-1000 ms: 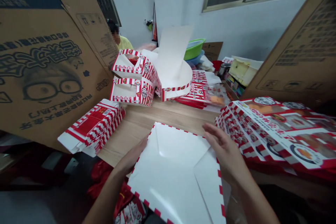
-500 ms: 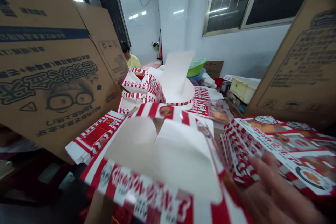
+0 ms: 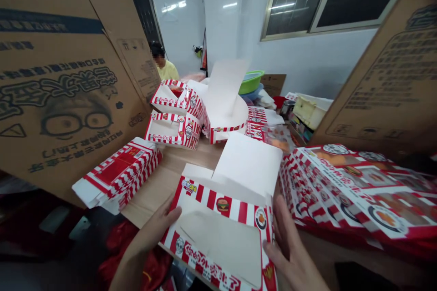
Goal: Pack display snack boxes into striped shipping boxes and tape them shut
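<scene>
A red-and-white striped takeaway box (image 3: 221, 203) with a large window in its printed face stands in front of me. White flaps (image 3: 251, 163) stick up from its far side. My left hand (image 3: 163, 219) grips the box's left edge, its thumb on the printed face and the other fingers hidden behind. On the opposite side, my right hand (image 3: 290, 248) holds the right edge, thumb at the face and fingers stretched along the side wall.
Flat striped cartons (image 3: 344, 191) lie stacked at right; another folded bundle (image 3: 118, 170) lies left. Behind are assembled boxes (image 3: 174, 129), an open white-lined box (image 3: 227, 100) and a green basin (image 3: 251, 82). Large cardboard cartons (image 3: 64, 68) flank the table (image 3: 146, 204). A person in yellow (image 3: 167, 70) is beyond.
The box has dropped lower and away from me, with its white flaps now raised at the back. My right hand has come from beside the carton stack onto the box's right edge.
</scene>
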Demonstrator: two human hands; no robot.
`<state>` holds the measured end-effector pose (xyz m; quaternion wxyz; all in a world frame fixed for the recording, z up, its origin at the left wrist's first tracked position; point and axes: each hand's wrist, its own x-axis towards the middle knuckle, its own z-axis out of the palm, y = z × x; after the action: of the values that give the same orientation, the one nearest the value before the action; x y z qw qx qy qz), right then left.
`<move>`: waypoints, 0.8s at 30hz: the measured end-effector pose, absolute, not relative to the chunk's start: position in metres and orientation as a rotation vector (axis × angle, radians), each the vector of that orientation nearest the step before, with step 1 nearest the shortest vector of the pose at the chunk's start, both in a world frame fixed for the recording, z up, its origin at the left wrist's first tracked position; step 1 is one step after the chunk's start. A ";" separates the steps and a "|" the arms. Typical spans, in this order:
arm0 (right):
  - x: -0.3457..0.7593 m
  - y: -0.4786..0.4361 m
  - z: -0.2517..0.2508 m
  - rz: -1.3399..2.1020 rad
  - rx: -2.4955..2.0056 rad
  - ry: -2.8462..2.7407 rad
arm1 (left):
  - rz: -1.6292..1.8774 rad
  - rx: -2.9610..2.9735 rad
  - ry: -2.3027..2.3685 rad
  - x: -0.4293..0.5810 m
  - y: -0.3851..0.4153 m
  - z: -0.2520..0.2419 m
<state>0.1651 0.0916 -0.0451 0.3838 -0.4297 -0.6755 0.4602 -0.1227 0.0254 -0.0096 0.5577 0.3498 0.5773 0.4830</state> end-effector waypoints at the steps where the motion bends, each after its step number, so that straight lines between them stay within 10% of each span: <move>1: 0.168 0.087 -0.040 1.222 -1.111 -1.733 | 1.084 0.794 1.357 -0.120 0.023 -0.006; 12: 0.173 0.068 -0.018 1.455 -1.353 -1.342 | 1.074 1.106 1.628 -0.073 0.006 -0.008; 24: 0.189 0.035 -0.135 1.116 -1.419 -1.355 | 1.318 1.054 1.666 -0.072 -0.033 -0.136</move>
<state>0.1892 0.0353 -0.1352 0.4278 -0.5683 -0.5425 0.4468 -0.0724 -0.0327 -0.1359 0.3755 0.4120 0.6510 0.5152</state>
